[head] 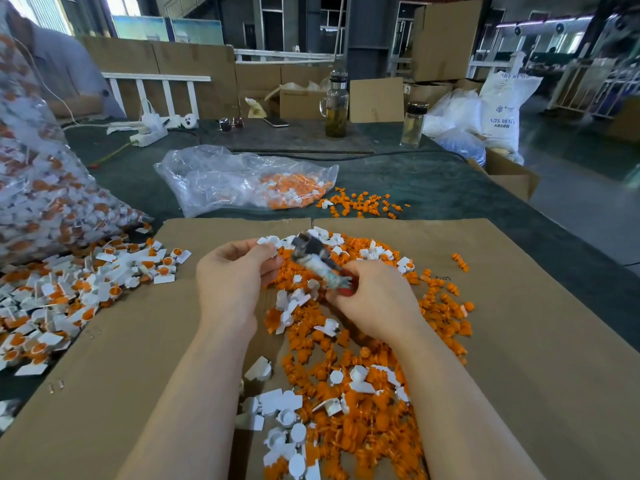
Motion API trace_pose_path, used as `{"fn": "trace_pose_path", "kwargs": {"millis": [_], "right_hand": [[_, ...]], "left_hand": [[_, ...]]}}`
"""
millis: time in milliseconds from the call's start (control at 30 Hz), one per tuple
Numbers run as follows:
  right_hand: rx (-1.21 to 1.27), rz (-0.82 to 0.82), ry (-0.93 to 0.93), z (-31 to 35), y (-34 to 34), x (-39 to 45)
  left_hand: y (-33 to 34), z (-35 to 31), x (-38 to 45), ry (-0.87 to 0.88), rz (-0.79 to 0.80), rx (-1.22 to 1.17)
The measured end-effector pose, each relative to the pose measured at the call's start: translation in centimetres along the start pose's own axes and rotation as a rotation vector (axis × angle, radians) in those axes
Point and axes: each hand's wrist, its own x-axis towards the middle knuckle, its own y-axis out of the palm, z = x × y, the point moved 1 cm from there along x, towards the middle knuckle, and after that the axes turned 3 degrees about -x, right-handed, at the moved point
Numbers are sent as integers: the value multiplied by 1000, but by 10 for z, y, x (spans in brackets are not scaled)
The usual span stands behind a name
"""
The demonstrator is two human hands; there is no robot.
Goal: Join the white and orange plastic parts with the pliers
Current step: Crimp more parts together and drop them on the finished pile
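Nearest, loose orange parts [349, 407] and white parts [284, 410] lie heaped on the cardboard sheet [519, 341] covering the bench [433, 185]. Above that heap, the right hand [375, 301] has its grip curled round the blurred pliers [317, 261], whose head points away over the cardboard. The left hand [232, 271] pinches something small, too blurred to name. Beyond the cardboard lies a clear bag [242, 178] of parts.

Upper centre, a glass jug [336, 109] of yellowish liquid stands by a smaller bottle [414, 124]. Sunglasses [231, 124] and what looks like a phone [276, 122] lie left of them. A white sack [504, 105] stands upper right.
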Motion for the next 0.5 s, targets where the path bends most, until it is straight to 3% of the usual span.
{"fn": "trace_pose_path", "kwargs": {"millis": [267,500], "right_hand": [[574,-328,63,6,-11,-3],[579,-387,56,13,-10,-4]], "left_hand": [[19,7,-13,5,130,81],[23,8,-20,7,242,72]]}}
